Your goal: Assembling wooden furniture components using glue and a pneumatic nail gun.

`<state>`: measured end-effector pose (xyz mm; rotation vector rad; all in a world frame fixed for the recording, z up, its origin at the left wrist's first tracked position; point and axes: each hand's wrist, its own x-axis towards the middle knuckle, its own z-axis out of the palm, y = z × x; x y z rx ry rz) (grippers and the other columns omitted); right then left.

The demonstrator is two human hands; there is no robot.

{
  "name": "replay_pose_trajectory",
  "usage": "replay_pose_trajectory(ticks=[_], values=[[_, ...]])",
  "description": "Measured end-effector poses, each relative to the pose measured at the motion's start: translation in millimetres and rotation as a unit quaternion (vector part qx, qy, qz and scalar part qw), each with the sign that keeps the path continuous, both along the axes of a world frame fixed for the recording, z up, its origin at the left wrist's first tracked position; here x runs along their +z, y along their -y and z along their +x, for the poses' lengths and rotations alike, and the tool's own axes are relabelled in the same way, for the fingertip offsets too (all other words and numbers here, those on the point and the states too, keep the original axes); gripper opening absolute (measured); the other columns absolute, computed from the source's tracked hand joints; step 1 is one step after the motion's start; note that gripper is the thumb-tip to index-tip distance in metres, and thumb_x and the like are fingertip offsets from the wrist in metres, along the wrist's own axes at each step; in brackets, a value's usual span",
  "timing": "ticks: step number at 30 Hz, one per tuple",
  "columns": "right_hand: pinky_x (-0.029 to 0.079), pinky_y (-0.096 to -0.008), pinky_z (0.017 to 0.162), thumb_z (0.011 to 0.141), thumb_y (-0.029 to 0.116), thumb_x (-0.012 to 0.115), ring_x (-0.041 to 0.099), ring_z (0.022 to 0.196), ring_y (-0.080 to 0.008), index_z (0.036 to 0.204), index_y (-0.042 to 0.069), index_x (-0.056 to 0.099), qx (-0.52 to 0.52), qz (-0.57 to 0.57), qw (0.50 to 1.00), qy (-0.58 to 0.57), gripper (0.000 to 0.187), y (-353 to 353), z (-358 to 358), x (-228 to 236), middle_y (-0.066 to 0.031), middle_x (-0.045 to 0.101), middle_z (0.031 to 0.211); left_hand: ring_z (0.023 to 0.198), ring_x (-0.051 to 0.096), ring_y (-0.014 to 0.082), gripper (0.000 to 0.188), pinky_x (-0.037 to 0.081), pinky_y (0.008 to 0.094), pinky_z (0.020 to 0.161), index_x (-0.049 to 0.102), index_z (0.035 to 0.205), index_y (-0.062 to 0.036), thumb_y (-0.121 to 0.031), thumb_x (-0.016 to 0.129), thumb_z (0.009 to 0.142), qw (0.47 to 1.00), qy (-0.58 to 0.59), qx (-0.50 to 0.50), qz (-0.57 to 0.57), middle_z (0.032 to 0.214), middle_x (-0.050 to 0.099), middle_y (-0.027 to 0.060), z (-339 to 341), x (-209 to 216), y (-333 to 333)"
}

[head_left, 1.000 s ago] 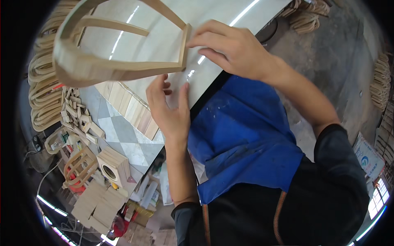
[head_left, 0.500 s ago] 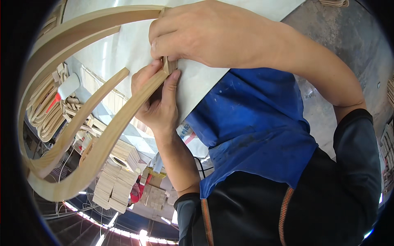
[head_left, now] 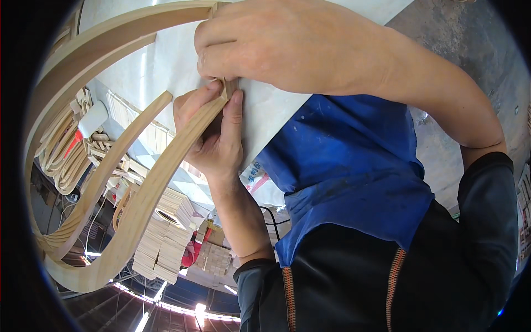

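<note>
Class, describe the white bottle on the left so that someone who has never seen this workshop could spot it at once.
Start with the large curved wooden frame held in the left hand and right hand. Look through its opening, at the picture's left, beside the pile of bent wooden strips. The white bottle there has a bright red tip, unlike the bare wood around it.

A pale wooden frame [head_left: 156, 188] of bent strips is held up at a tilt, spreading from 11 o'clock round to 8 o'clock. Two of its arms run to a short crosspiece [head_left: 228, 87] near 11 o'clock, partly covered; whether the joints are fixed cannot be told. A plain-ended inner arm [head_left: 119, 146] points upward at 10 o'clock. The rounded bend sits at 8 o'clock.
</note>
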<state>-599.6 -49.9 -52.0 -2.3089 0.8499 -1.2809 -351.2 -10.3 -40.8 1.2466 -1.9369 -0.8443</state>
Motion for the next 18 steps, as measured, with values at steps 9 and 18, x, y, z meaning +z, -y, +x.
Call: replay_pose_trajectory(ticks=[9,18], values=[[0.057,-0.0334,0.086,0.095,0.003,0.061,0.064,0.088,-0.0258,0.095,0.002,0.064,0.022,0.03,0.997,-0.072,0.003,8,14,-11,-0.0125,0.063,0.096,0.095,0.069,0.019,0.041,0.056,0.0275,0.088,0.071,0.122,-0.0015,0.006,0.085,0.084,0.999,-0.039,0.015,0.007,0.114,0.073,0.0098,-9,-3,1],[0.059,-0.0344,0.083,0.093,0.001,0.064,0.066,0.085,-0.0264,0.094,0.001,0.066,-0.002,0.003,0.997,-0.077,0.002,6,16,-8,-0.0136,0.065,0.093,0.095,0.072,0.0189,0.04,0.059,0.0278,0.088,0.069,0.124,0.0001,0.007,0.084,0.087,0.999,-0.042,-0.013,-0.011,0.116,0.073,0.0121,-8,-3,3]])
